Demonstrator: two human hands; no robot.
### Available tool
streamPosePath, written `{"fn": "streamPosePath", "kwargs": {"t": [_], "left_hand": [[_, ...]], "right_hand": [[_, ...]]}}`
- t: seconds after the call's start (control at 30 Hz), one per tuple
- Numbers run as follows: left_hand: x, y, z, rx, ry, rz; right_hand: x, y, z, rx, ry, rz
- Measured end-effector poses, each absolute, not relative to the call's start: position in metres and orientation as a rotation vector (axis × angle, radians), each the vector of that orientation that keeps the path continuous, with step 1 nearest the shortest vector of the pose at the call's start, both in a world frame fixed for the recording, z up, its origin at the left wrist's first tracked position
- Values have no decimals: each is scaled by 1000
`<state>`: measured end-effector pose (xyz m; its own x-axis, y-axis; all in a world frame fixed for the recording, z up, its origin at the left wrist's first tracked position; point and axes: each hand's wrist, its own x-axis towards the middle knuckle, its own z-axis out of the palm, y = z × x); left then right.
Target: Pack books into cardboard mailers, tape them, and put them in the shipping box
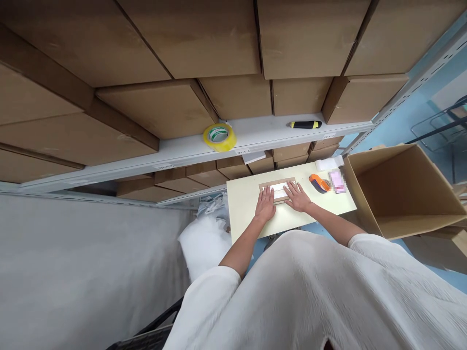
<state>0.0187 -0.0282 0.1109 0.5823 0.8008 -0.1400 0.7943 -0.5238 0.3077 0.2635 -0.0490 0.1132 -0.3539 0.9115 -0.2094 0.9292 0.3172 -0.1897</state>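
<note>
A small flat brown cardboard piece [280, 199] lies on the pale yellow table, with a white strip [278, 188] along its middle. My left hand [265, 205] rests flat on its left end, fingers stretched out. On its right end my right hand [297, 197] lies flat with the fingers spread. Neither hand grips anything. To the right of my right hand is an orange and dark tool [319, 183], perhaps a tape dispenser, beside a blurred pink item [337, 182]. A white foam-like piece [329, 163] sits at the table's far right corner.
The table [242, 214] stands below a metal shelf [255, 132] stacked with cardboard boxes [219, 39]. A yellow tape roll [220, 137] and a black-yellow utility knife [305, 125] lie on the shelf edge. An open carton [404, 189] stands right; white packing material [207, 243] is left.
</note>
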Motion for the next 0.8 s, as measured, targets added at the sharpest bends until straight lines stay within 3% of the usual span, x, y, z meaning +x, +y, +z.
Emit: {"fn": "streamPosePath", "kwargs": {"t": [0.8], "left_hand": [[26,-40,105,2254,1473,121]], "right_hand": [[272,-59,110,1758,2509,-415]]}}
